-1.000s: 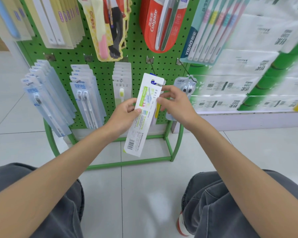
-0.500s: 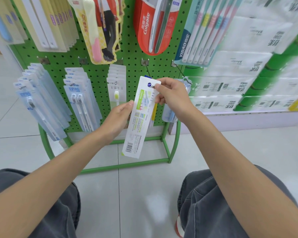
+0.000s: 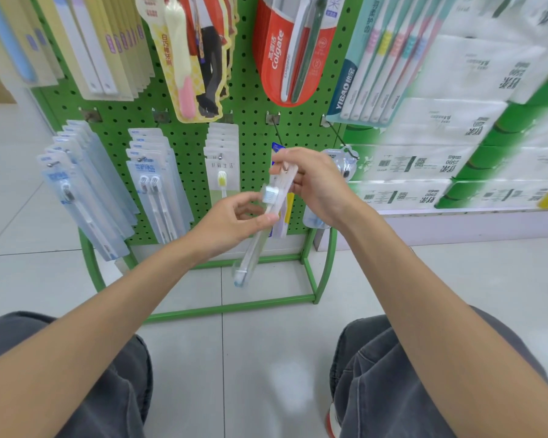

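L hand (image 3: 231, 224) pinches toothbrush pack (image 3: 253, 248) at mid-length. R hand (image 3: 318, 188) pinches its upper end near tip of hook (image 3: 277, 131) on green pegboard rack (image 3: 253, 128). Pack slants down-left between both hands, lower end free. Vs 0.5 s ago: barcode back faced cam; now turned edge-on, bristle head visible. Count: 1 pack held, 2 hands, 1 rack.

A green pegboard rack (image 3: 250, 128) stands behind the left hand (image 3: 228, 226) on pale glossy floor tiles (image 3: 266, 358). Stacked white tissue packs (image 3: 440, 121) rise beyond the right hand (image 3: 317, 188).
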`<state>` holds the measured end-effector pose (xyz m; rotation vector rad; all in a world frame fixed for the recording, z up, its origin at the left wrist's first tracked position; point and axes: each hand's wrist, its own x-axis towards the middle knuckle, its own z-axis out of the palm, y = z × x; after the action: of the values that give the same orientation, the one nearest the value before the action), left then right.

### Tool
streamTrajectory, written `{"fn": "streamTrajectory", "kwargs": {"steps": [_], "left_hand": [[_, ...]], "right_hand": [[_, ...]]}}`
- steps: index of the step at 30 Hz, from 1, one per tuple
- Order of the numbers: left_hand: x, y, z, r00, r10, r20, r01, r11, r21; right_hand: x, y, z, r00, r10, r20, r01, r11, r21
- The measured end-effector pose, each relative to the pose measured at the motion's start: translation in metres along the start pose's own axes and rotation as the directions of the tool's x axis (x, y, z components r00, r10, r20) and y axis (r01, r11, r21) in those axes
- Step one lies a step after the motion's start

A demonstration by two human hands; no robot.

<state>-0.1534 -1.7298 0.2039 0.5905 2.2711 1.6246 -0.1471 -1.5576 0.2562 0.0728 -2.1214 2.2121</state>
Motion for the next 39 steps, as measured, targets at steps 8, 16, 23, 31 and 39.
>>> {"fn": "streamTrajectory", "kwargs": {"steps": [8, 16, 23, 31, 39], "left_hand": [[0.004, -0.011, -0.001, 0.929, 0.068, -0.365, 0.058, 0.944, 0.324], [0.003, -0.012, 0.000, 0.926, 0.089, -0.366, 0.042, 0.941, 0.335], [0.009, -0.017, -0.010, 0.908, 0.120, -0.401, 0.008, 0.953, 0.304], [0.033, -0.018, -0.033, 0.868, 0.089, -0.489, 0.069, 0.953, 0.295], [0.056, -0.021, -0.045, 0.844, 0.136, -0.518, 0.087, 0.920, 0.382]], "right_hand": [[-0.004, -0.002, 0.000, 0.999, -0.051, 0.009, 0.051, 0.931, -0.361], [-0.006, -0.003, 0.003, 0.993, -0.081, 0.082, 0.113, 0.822, -0.558], [0.003, -0.003, 0.004, 0.967, -0.248, -0.053, 0.156, 0.748, -0.645], [0.040, -0.007, 0.014, 0.942, -0.305, -0.138, 0.152, 0.758, -0.635], [0.105, -0.005, 0.006, 0.963, -0.204, -0.178, 0.043, 0.762, -0.646]]}}
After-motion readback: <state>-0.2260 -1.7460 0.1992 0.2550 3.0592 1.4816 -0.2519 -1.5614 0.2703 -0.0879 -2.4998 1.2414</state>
